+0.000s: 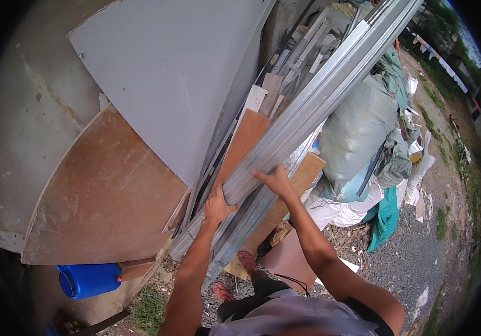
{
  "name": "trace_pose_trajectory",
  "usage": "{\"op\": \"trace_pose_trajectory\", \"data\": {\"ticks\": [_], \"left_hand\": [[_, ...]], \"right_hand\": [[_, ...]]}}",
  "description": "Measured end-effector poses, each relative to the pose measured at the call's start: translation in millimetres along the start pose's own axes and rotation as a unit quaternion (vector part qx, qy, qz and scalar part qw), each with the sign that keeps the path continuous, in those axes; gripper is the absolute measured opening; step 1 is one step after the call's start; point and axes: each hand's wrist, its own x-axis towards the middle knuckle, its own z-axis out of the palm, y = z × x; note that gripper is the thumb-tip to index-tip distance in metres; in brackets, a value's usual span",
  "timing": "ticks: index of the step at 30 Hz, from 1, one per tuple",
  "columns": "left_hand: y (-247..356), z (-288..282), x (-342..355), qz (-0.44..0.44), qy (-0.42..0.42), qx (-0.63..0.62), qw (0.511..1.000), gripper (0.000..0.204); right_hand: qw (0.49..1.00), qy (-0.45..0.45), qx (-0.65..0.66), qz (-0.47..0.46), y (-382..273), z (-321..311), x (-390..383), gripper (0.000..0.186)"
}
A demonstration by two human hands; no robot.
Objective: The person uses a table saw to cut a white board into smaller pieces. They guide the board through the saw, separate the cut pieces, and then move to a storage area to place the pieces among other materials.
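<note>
A long bundle of grey metal channels (307,115) slants from the upper right down toward me. My left hand (218,207) is closed around the near end of the bundle on its left side. On the right side my right hand (275,182) grips the same channels, its thumb lying across the top. More metal channels (224,249) lean beneath the ones I hold, their lower ends near my feet. Wooden boards (244,140) stand just left of the bundle, and another wood strip (303,173) shows to the right of my right hand.
A large grey panel (167,73) and a brown board (106,196) lean on the wall at left. Below them lies a blue plastic drum (92,280). Stuffed sacks (358,129) and a green cloth (385,221) are heaped at right on gravel (402,269).
</note>
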Motion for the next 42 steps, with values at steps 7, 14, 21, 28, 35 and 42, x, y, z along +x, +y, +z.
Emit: {"op": "trace_pose_trajectory", "data": {"ticks": [7, 14, 21, 28, 35, 42], "left_hand": [[-45.1, 114.0, -3.1, -0.014, -0.041, 0.045, 0.998, 0.135], [-123.2, 180.5, -57.8, -0.088, 0.085, 0.024, 0.992, 0.106], [-155.0, 218.0, -55.4, -0.049, 0.206, -0.045, 0.976, 0.085], [-151.5, 205.2, -55.2, -0.077, 0.177, -0.058, 0.980, 0.076], [-258.4, 163.7, -62.2, -0.225, 0.290, -0.167, 0.915, 0.037], [-432.1, 131.3, 19.9, -0.196, 0.309, 0.204, 0.908, 0.046]], "right_hand": [[0.935, 0.273, 0.184, 0.128, 59.1, 0.4, 38.6, 0.148], [0.945, 0.192, 0.168, 0.205, 123.0, 54.1, 6.5, 0.134], [0.965, 0.102, 0.168, 0.173, 134.2, 27.0, -18.1, 0.098], [0.904, 0.141, -0.217, -0.341, 102.1, 97.5, -70.8, 0.033], [0.798, 0.033, -0.373, -0.472, 118.4, 161.8, -22.0, 0.014], [0.782, 0.008, -0.434, -0.448, 130.6, 170.2, -17.6, 0.009]]}}
